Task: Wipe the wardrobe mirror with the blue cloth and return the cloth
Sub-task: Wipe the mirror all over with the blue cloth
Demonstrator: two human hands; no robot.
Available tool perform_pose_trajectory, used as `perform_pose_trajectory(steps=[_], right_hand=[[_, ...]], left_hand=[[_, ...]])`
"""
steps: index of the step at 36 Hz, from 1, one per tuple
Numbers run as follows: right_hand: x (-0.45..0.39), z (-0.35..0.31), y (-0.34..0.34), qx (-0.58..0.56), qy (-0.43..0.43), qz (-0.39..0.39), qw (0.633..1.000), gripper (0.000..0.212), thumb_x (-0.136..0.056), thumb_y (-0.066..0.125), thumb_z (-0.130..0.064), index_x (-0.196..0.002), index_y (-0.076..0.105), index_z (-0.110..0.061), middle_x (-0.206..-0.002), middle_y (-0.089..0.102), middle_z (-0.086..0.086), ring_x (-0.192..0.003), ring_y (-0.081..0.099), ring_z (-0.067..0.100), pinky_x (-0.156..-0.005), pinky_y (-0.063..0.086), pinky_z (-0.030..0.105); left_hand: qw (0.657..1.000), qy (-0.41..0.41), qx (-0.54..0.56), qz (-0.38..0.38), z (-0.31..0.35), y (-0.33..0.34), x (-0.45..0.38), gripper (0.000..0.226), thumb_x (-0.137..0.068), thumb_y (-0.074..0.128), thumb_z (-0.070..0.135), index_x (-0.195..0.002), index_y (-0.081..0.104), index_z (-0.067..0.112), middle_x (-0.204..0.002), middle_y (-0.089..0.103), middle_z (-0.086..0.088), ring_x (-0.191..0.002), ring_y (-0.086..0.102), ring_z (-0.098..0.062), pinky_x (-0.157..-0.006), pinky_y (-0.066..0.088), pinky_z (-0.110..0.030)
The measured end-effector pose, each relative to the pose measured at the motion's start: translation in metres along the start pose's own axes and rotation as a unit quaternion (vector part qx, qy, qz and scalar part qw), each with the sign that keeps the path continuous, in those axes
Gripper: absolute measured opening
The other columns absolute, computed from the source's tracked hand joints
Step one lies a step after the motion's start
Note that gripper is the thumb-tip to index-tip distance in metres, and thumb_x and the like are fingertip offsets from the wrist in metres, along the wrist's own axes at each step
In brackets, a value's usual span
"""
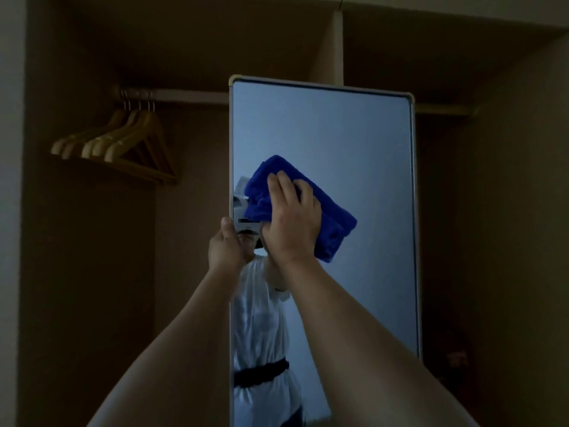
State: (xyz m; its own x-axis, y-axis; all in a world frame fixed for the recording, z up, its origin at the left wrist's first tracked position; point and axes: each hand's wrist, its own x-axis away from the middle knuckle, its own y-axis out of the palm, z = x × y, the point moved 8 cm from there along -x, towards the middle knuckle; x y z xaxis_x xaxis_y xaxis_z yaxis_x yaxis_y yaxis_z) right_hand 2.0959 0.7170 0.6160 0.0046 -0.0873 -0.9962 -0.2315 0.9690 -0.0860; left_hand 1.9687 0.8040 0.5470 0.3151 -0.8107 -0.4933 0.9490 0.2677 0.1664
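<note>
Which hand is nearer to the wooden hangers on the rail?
Left. The left hand grips the mirror at its left edge, on the side toward the wooden hangers. The right hand presses the blue cloth on the glass, farther right.

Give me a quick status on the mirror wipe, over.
Right hand presses blue cloth flat on mirror, mid-glass. Left hand grips mirror's left edge. Hangers off left, nothing blocking.

Blue cloth against mirror
</note>
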Motion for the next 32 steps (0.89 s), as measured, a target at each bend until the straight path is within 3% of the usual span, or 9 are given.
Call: perform_pose_trajectory(steps=[9,10,11,13,14,16,20,28,32], right_hand=[[-0.06,-0.02,0.005,0.024,-0.022,-0.053,0.998,0.068,-0.084,0.063,-0.015,-0.144,0.031,-0.018,-0.149,0.034,0.004,-0.132,0.032,0.03,-0.102,0.033,0.045],[-0.067,-0.023,0.005,0.03,-0.027,-0.057,0.998,0.07,-0.084,0.064,-0.016,-0.144,0.03,-0.018,-0.15,0.032,0.004,-0.132,0.031,0.03,-0.102,0.033,0.045],[-0.072,-0.026,0.006,0.036,-0.03,-0.061,0.997,0.072,-0.083,0.064,-0.017,-0.145,0.028,-0.019,-0.152,0.029,0.004,-0.133,0.03,0.031,-0.102,0.033,0.046],[-0.075,-0.029,0.006,0.044,-0.032,-0.065,0.996,0.073,-0.083,0.065,-0.02,-0.145,0.027,-0.02,-0.153,0.026,0.004,-0.133,0.029,0.031,-0.101,0.034,0.047],[-0.073,-0.03,0.006,0.044,-0.032,-0.063,0.997,0.072,-0.083,0.065,-0.02,-0.145,0.028,-0.021,-0.154,0.026,0.003,-0.133,0.029,0.031,-0.101,0.034,0.047],[-0.064,-0.033,0.005,0.041,-0.04,-0.059,0.997,0.068,-0.084,0.064,-0.02,-0.143,0.031,-0.022,-0.153,0.028,0.001,-0.132,0.03,0.03,-0.1,0.033,0.046],[-0.036,-0.04,0.007,0.027,-0.047,-0.063,0.996,0.063,-0.081,0.066,-0.023,-0.139,0.039,-0.022,-0.15,0.034,-0.001,-0.128,0.034,0.029,-0.095,0.035,0.045],[0.007,-0.041,0.006,0.008,-0.041,-0.044,0.998,0.061,-0.062,0.081,-0.026,-0.12,0.062,-0.018,-0.131,0.058,0.001,-0.111,0.054,0.031,-0.082,0.046,0.046],[0.021,-0.039,0.006,-0.007,-0.055,-0.014,0.998,0.056,-0.057,0.083,-0.022,-0.111,0.067,-0.017,-0.124,0.063,0.001,-0.104,0.059,0.031,-0.077,0.049,0.045]], left_hand=[[0.998,-0.059,0.017,-0.029,-0.009,-0.002,-0.004,0.046,-0.097,0.026,0.05,-0.08,0.057,0.021,-0.047,0.06,0.005,-0.04,0.056,-0.001,-0.034,0.038,-0.016],[0.997,-0.061,0.009,-0.035,-0.01,-0.002,-0.003,0.048,-0.097,0.027,0.051,-0.083,0.059,0.019,-0.054,0.064,0.002,-0.053,0.063,-0.003,-0.041,0.046,-0.019],[0.997,-0.064,0.004,-0.035,-0.011,-0.002,-0.002,0.051,-0.096,0.027,0.052,-0.093,0.062,0.015,-0.072,0.068,-0.003,-0.077,0.067,-0.012,-0.059,0.053,-0.026],[0.996,-0.085,0.007,-0.034,-0.013,-0.004,0.003,0.06,-0.096,0.028,0.052,-0.115,0.06,0.006,-0.109,0.062,-0.017,-0.11,0.055,-0.034,-0.092,0.048,-0.044],[0.995,-0.089,0.003,-0.033,-0.015,-0.005,0.003,0.061,-0.097,0.028,0.052,-0.121,0.057,0.004,-0.119,0.058,-0.022,-0.115,0.052,-0.038,-0.097,0.043,-0.047],[0.995,-0.093,-0.005,-0.03,-0.018,-0.006,0.004,0.059,-0.097,0.027,0.05,-0.119,0.057,0.005,-0.114,0.061,-0.02,-0.11,0.056,-0.036,-0.094,0.045,-0.047],[0.995,-0.093,0.004,-0.029,-0.023,-0.008,0.006,0.044,-0.098,0.029,0.041,-0.089,0.062,0.014,-0.068,0.06,-0.003,-0.065,0.058,-0.016,-0.062,0.047,-0.03],[0.995,-0.075,0.039,-0.048,-0.015,-0.008,0.016,0.031,-0.098,0.032,0.022,-0.082,0.056,0.009,-0.073,0.054,-0.008,-0.063,0.05,-0.017,-0.061,0.043,-0.032],[0.994,-0.073,0.056,-0.051,-0.014,-0.008,0.019,0.03,-0.099,0.03,0.023,-0.083,0.056,0.017,-0.08,0.058,-0.006,-0.073,0.055,-0.018,-0.081,0.046,-0.04]])
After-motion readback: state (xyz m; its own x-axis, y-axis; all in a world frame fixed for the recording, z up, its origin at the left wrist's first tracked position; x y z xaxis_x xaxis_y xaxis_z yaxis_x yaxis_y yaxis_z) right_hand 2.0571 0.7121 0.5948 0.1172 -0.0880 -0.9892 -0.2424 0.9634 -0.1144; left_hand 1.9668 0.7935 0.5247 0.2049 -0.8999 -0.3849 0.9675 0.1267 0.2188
